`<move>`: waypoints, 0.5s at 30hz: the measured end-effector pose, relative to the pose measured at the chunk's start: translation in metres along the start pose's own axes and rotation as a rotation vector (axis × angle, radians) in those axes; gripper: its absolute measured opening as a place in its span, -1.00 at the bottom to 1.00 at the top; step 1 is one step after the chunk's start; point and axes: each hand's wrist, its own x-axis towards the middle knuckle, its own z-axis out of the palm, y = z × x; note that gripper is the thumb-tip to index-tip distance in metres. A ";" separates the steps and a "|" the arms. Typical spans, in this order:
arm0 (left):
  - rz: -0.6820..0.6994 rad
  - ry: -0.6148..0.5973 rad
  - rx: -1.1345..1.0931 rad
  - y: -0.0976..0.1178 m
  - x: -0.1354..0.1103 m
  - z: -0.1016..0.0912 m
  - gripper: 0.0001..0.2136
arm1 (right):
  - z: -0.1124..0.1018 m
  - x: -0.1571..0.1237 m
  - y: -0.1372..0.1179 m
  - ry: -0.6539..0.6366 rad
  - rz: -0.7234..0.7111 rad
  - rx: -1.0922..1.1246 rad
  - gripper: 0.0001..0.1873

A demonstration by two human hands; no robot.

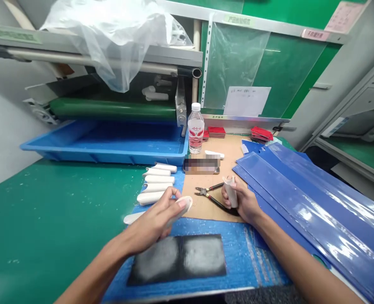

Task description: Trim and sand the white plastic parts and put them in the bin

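Note:
My left hand grips a curved white plastic piece by its end, above the blue foam mat. My right hand holds a similar white plastic piece upright over the cardboard sheet. Between the hands lie flush cutters with black handles, just left of my right hand and touching neither. Several more white plastic pieces lie in a loose row beyond my left hand. One more white piece lies partly behind that hand.
Long glossy blue panels cover the bench's right side. A black pad with worn grey patches lies nearest me. Further back are a blue tray, a water bottle, a blurred phone and stacks of red pads.

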 end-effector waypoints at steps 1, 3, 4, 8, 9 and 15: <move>-0.037 -0.007 0.013 -0.003 -0.014 -0.002 -0.68 | -0.002 -0.006 -0.006 -0.031 0.011 -0.036 -0.72; -0.114 -0.006 0.082 -0.013 -0.040 -0.008 -0.69 | -0.004 -0.023 -0.020 -0.107 0.037 -0.118 -0.71; -0.145 0.001 0.133 -0.018 -0.051 -0.012 -0.69 | -0.004 -0.033 -0.027 -0.157 0.036 -0.202 -0.72; -0.179 0.097 0.441 -0.033 -0.075 -0.025 -0.67 | 0.005 -0.065 -0.048 -0.428 -0.101 -0.811 -0.81; -0.185 0.123 0.512 -0.034 -0.076 -0.025 -0.67 | 0.010 -0.069 -0.050 -0.478 -0.132 -0.926 -0.78; -0.226 0.078 0.689 -0.026 -0.065 -0.013 -0.62 | 0.053 -0.070 -0.048 -0.581 -0.218 -1.117 -0.69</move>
